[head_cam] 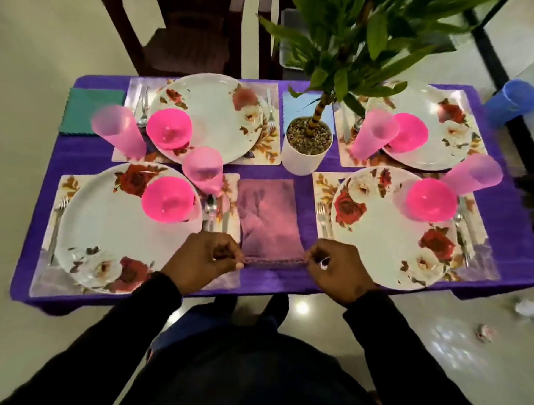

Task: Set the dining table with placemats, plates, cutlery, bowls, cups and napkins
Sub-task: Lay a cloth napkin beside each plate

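**Pink napkin going down between the two near settings**

Far left: teal napkin (92,111) is lying flat on the purple-covered counter (42,221), beside a pink cup (117,135) tipped on its side.

Near-left floral plate (116,228) is sitting on its placemat (46,279), carrying a pink bowl (166,203); a fork (57,222) is lying to its left, a spoon (210,208) to its right.

Your left hand (200,260) is pinching the near-left corner of the pink napkin (269,218), fingers (226,254) curled tight on the edge. The napkin is lying on the cloth between the two near placemats, its near edge pulled taut between your hands.

Your right hand (338,269) is pinching the near-right corner the same way, fingers curled.

Behind the napkin, a potted plant (307,148) is standing mid-counter, with a light blue napkin (298,106) just behind it.

Near-right plate (390,236) is holding another pink bowl (431,200), with a fork (322,219) on its left side.
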Tool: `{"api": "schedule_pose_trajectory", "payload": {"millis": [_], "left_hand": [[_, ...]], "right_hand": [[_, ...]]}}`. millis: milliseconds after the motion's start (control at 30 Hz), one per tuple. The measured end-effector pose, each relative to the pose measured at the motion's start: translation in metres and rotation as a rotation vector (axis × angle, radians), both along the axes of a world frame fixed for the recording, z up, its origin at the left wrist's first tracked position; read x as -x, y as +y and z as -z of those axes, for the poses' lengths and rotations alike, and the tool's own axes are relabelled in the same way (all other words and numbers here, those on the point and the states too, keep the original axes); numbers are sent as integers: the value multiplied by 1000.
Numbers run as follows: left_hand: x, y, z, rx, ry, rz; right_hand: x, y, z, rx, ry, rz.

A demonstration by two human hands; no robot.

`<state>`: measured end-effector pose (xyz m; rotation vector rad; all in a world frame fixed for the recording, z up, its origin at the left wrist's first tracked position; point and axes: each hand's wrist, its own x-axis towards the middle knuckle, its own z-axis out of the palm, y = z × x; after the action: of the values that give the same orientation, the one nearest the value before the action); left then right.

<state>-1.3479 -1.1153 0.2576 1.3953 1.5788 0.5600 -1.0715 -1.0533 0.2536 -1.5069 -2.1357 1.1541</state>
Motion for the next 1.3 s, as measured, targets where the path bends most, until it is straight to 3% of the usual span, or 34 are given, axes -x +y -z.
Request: {"api": "schedule_pose_trajectory", "payload": {"millis": [167, 400, 500, 567, 733, 933, 1100, 1300], "left_hand": [[-10, -16, 28, 132, 199, 166], [-38, -23, 26, 184, 483, 446], [-44, -35, 30, 42, 477, 461], [-48, -42, 37, -3, 374, 448], [-53, -44, 40, 244, 325, 475], [-42, -41, 52, 176, 309, 167], [-34, -23, 64, 89, 220, -313], [-30, 20, 71, 59, 226, -536]], "right_hand": [[-10, -7, 17, 172, -166, -178], [-21, -7, 31, 284, -212, -355], [-23, -6, 37, 288, -205, -389], [-24, -6, 40, 271, -174, -395], [-22, -5, 43, 289, -185, -402], [-20, 1, 43, 285, -166, -379], [-13, 17, 47, 189, -137, -152], [11, 52, 53, 134, -54, 67]]}}
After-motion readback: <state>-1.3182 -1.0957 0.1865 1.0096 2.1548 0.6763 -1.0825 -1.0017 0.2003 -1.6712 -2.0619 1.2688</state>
